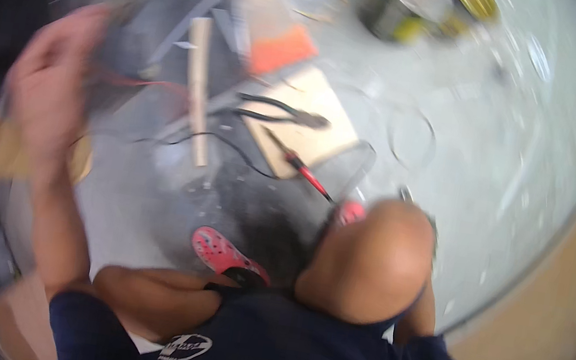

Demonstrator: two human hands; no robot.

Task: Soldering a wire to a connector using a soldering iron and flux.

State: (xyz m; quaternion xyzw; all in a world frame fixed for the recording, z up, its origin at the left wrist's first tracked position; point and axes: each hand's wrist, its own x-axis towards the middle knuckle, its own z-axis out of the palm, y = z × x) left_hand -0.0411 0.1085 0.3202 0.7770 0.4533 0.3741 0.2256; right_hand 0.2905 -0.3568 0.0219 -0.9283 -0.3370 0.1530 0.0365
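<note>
Far left, the left hand is out, blurred — I cannot tell its grip. Best kept clear of the cord, which could snag the pliers and red tool lying across the board. Right hand — hidden near the knee, state unclear.

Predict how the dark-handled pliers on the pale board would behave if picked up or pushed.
The pliers look rigid and probably head-heavy: solid metallic head, slimmer handles. Pushed, they'd likely slide rather than roll, since they lie flat across the pale board. The handles sit spread apart, so they may pivot together when gripped.
</note>
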